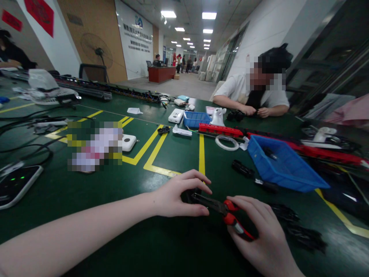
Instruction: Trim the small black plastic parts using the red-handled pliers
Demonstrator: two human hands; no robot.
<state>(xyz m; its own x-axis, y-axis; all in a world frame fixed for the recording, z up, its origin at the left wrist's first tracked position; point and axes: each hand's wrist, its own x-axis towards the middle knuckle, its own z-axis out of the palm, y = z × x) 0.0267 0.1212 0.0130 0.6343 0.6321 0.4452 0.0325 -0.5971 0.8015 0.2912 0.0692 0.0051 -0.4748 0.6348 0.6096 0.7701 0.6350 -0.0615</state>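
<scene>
My right hand [259, 227] is wrapped round the red and black handles of a pair of long-nose pliers [227, 213]. Their dark jaws point left, toward my left hand [175, 194]. Curved fingers and thumb of that hand close round a small black part [188, 195], which meets the plier tips. Most of the part is hidden by the fingers, so its kind does not show. Just right of my right hand lie black pieces in a heap [302, 231]. Further up are two more black parts, one a short black clip-like piece [242, 168].
A blue bin [288, 165] stands at the right, with black parts inside. Behind it runs a long red strip [221, 130] beside a white tape roll [227, 143]. A smaller blue tray [196, 119] sits farther back. Cables and a white-edged device [19, 186] lie left. A co-worker [253, 88] sits opposite.
</scene>
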